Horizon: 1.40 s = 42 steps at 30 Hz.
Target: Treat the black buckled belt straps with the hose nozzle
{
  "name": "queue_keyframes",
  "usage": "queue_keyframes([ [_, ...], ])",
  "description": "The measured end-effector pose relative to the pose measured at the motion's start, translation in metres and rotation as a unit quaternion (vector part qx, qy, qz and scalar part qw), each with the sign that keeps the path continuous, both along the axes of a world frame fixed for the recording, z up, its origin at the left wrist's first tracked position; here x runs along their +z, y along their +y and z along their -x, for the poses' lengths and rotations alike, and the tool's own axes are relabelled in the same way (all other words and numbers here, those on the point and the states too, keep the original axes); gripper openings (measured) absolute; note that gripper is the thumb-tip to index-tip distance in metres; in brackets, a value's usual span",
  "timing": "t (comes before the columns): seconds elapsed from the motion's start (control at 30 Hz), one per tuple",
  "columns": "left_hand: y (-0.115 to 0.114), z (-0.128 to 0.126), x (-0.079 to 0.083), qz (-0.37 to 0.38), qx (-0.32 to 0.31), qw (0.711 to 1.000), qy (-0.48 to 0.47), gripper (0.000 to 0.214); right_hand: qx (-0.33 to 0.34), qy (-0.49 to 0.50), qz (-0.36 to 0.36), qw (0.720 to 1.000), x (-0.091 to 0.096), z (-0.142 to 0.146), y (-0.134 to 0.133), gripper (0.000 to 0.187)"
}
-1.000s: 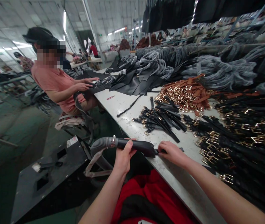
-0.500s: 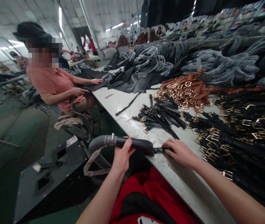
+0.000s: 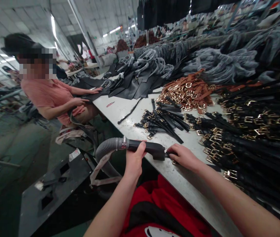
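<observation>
My left hand [image 3: 134, 161] is wrapped round the black handle of a nozzle [image 3: 156, 149], which is clamped to a grey corrugated hose [image 3: 109, 144]. The nozzle's wide end sits over the table's near edge. Just right of it, my right hand [image 3: 183, 156] pinches a short black buckle strap [image 3: 167, 154]; its end is close against the nozzle, and whether they touch I cannot tell. My fingers hide most of the strap. Beyond both hands lies a loose pile of black buckle straps [image 3: 165, 121].
Brown straps with gold rings [image 3: 188, 90] and a large heap of black buckled straps [image 3: 255, 151] cover the right side of the white table [image 3: 120, 108]. Black panels [image 3: 132, 87] lie farther back. A co-worker [image 3: 48, 98] sits at left, behind a dark metal box [image 3: 56, 184].
The nozzle has rolled in my left hand, its wide end now turned more downward. Less of the strap shows between nozzle and right hand. The whole view has shifted slightly.
</observation>
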<state>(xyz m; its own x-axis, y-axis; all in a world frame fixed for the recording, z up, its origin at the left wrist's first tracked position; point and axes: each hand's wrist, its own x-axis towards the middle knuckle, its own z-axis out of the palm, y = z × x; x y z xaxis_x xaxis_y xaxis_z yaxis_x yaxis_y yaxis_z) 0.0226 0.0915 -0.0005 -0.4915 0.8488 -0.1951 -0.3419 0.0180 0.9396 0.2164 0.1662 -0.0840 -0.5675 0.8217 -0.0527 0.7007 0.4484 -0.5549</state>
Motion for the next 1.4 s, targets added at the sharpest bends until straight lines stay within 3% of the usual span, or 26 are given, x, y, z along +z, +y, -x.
queue_keyframes([
  [0.17,0.004,-0.006,-0.006,-0.003,-0.009,0.999,-0.035,0.036,-0.01,-0.032,-0.013,0.999,0.002,-0.001,0.0,0.02],
  [0.33,-0.016,0.034,0.0,-0.019,0.045,0.997,-0.063,0.039,-0.02,-0.027,-0.022,0.999,0.006,0.004,-0.004,0.023],
  [0.47,-0.04,0.053,0.007,-0.044,0.061,0.994,-0.079,0.038,-0.036,-0.065,-0.079,0.994,0.012,0.015,-0.009,0.024],
  [0.6,-0.051,0.048,0.008,-0.049,0.043,0.994,-0.088,0.035,-0.026,-0.08,-0.082,0.993,0.01,0.02,-0.016,0.01],
  [0.87,-0.055,0.039,0.002,-0.039,0.004,0.994,-0.1,0.034,-0.042,0.034,-0.05,0.997,-0.008,0.009,-0.039,0.006],
  [1.13,-0.06,0.036,0.0,-0.032,-0.002,0.994,-0.103,0.033,-0.012,0.092,-0.014,0.996,-0.006,0.003,-0.038,0.009],
  [1.4,-0.056,0.033,0.001,-0.025,-0.006,0.996,-0.09,0.031,-0.012,0.075,0.005,0.997,0.001,0.003,-0.038,0.011],
])
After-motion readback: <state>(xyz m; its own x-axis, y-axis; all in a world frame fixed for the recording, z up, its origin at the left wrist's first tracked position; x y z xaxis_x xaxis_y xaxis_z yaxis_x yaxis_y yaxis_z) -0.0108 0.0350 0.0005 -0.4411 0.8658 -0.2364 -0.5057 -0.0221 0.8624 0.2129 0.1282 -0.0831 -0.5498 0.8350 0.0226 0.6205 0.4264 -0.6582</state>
